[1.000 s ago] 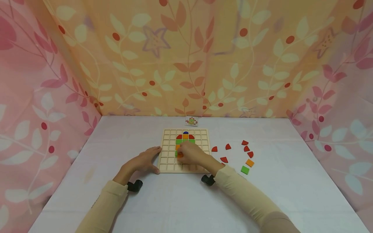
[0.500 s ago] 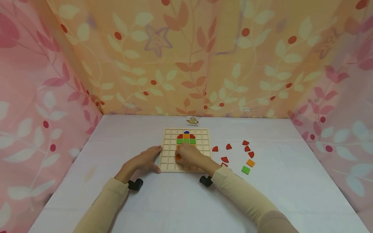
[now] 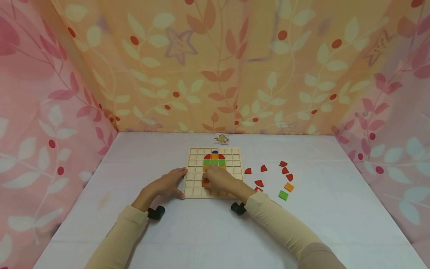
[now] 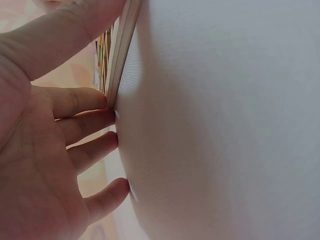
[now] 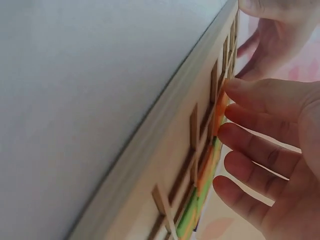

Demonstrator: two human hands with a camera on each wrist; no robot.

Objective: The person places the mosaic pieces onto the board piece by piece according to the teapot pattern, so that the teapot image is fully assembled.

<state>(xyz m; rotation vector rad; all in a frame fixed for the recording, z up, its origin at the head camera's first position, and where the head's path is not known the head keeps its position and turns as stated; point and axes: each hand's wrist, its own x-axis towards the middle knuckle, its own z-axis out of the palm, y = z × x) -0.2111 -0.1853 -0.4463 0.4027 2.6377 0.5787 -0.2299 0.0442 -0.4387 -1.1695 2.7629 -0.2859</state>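
Note:
A wooden grid board [image 3: 195, 173] lies on the table under my hands. My left hand [image 3: 168, 184] touches its left edge with thumb and fingers spread; the left wrist view shows the fingers fairly straight. Over the board's middle, my right hand [image 3: 220, 178] holds an orange square tile [image 3: 205, 182] by thumb and fingertips, at a cell low in the pattern. In the right wrist view this orange tile [image 5: 220, 112] lies under the fingertips. Green tiles [image 3: 214, 162], red quarter-circles [image 3: 207, 157] and a blue half-circle [image 3: 215, 152] fill cells above. My right hand hides part of the pattern.
Right of the board lie several loose red quarter-circles [image 3: 259, 183], an orange square [image 3: 289, 187] and a green square [image 3: 283, 195]. A small pattern card [image 3: 221, 138] sits behind the board. Patterned cloth [image 3: 215, 74] encloses the back and sides.
My right hand has shifted slightly down the board with the orange tile, which now sits at a cell there. The left hand stays at the board's edge.

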